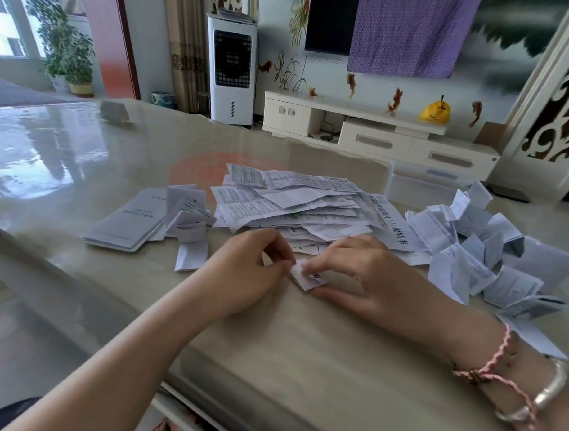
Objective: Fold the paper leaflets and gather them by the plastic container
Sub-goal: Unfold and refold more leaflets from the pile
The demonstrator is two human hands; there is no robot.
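Note:
A small folded white leaflet lies on the table between my hands. My left hand pinches its left end with curled fingers. My right hand pinches its right side, thumb underneath and fingertips on top. Behind my hands lies a big pile of unfolded printed leaflets. Folded leaflets are heaped at the right, in front of a clear plastic container at the table's far edge. A few more folded leaflets lie at the left.
A grey booklet stack lies left of the pile. The glossy table stretches far to the left, with a small grey object near its back edge. The near table edge runs below my forearms.

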